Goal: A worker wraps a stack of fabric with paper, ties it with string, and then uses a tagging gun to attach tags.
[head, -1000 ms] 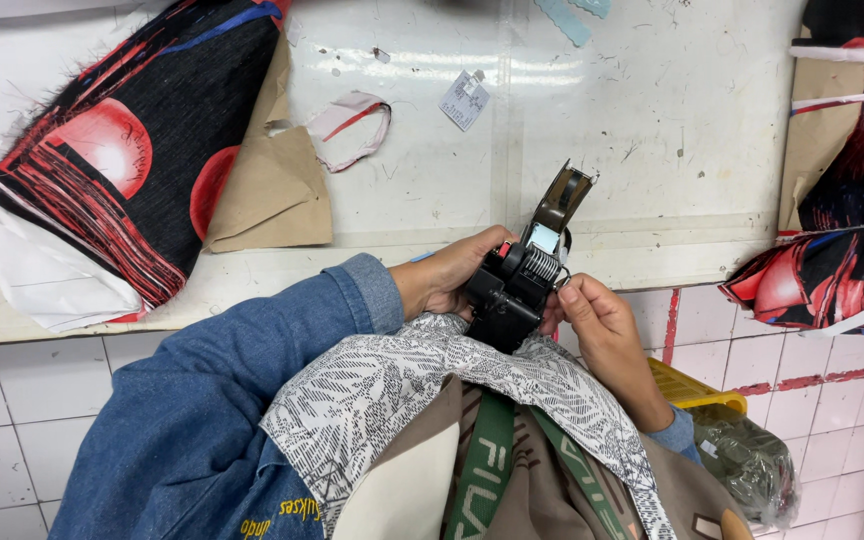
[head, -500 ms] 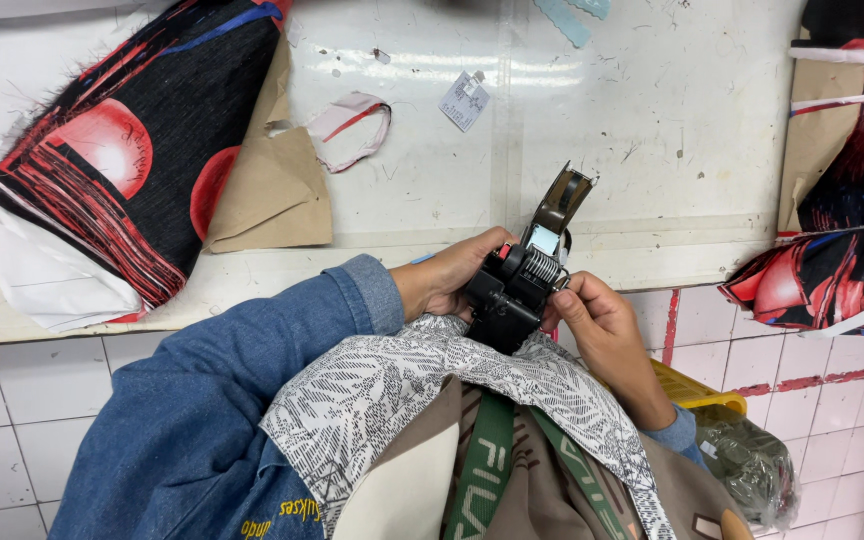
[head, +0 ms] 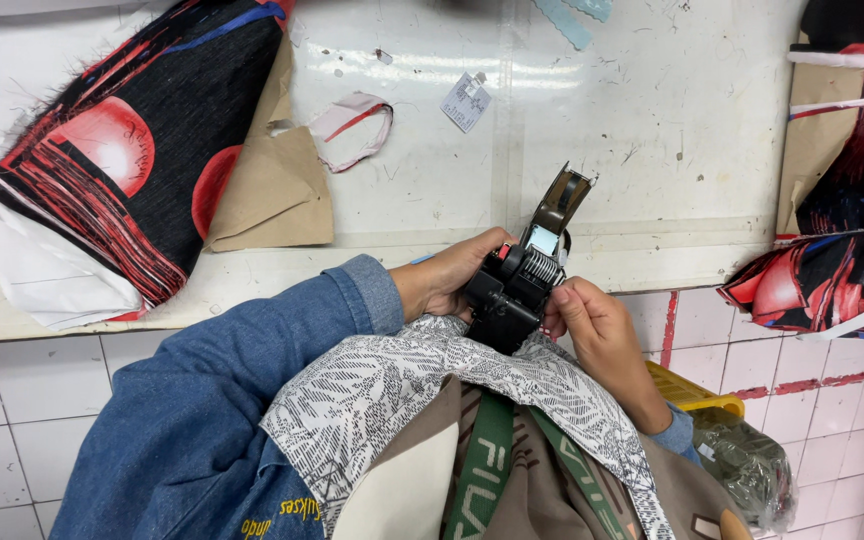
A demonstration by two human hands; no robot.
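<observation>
Black handheld labelling gun (head: 517, 290) sits between both hands at the near edge of the white tabletop (head: 652, 150), its olive handle pointing far and right. The left hand (head: 447, 275) has its grip clamped on the gun's left side; the right hand (head: 592, 320) is closed on its right side. Patterned grey-white fabric (head: 402, 385) lies just below. Black-and-red printed cloth (head: 122, 160) rests far left, with brown paper (head: 272, 190) beside it.
</observation>
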